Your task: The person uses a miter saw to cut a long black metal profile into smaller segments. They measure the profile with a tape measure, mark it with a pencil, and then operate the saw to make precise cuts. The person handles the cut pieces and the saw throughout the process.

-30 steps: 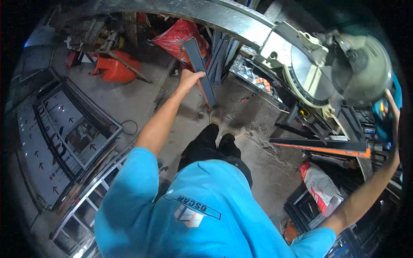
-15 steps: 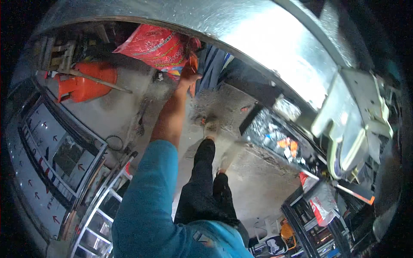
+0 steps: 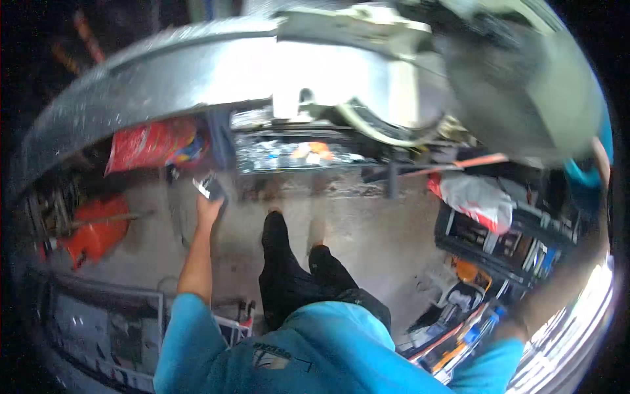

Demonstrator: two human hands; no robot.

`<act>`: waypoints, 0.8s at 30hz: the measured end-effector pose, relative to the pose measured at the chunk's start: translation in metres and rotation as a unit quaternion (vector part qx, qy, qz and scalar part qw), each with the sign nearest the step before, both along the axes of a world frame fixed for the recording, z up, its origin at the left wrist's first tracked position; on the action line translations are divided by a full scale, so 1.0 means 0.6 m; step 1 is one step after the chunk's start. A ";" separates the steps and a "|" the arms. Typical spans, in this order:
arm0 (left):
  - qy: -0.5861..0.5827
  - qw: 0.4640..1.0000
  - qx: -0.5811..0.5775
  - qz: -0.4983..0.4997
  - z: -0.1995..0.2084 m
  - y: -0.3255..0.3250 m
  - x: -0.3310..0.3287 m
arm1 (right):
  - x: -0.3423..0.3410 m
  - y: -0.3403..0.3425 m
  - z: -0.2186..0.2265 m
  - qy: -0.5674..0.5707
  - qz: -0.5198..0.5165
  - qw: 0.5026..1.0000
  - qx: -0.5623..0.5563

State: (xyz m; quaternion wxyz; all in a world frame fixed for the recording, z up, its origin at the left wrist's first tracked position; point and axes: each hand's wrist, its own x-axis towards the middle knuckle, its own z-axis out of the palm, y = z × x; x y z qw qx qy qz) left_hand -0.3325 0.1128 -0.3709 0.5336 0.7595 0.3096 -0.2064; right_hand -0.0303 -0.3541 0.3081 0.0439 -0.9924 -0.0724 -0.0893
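Observation:
My left hand [image 3: 210,205] hangs low at the left, beyond my knees and below a red printed bag [image 3: 147,146]. Its fingers are closed around a small dark object with a bright pale part [image 3: 205,187]; blur hides its kind. My right arm reaches out to the far right, toward a pale machine [image 3: 407,72] with a curved base and a large rounded, blurred part. Near the picture's right rim, my right hand [image 3: 600,161] is smeared and partly cut off, so its fingers cannot be made out. Blue cloth shows beside it.
A shiny metal worktop [image 3: 164,79] curves across the top. Beneath it sits a dark tray of scraps [image 3: 308,154]. An orange gas cylinder [image 3: 97,226] lies at the left, above framed panels [image 3: 105,322]. A white-and-red bag [image 3: 476,200] rests on dark frames at the right.
My view has swung right, bringing the machine to the top middle. My left hand has drawn back from the red bag and now holds a dark object. My right arm has come into view.

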 end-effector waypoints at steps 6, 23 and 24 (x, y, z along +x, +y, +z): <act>-0.047 0.998 -0.017 -0.035 0.178 -0.084 -0.107 | -0.055 -0.024 -0.043 -0.231 0.182 0.946 0.133; -0.374 0.896 -0.090 0.221 0.619 -0.246 -0.047 | -0.146 -0.199 -0.589 0.035 0.209 0.970 0.120; -0.383 0.880 -0.141 0.242 0.617 -0.259 -0.029 | -0.151 -0.179 -0.591 0.039 0.209 0.972 0.098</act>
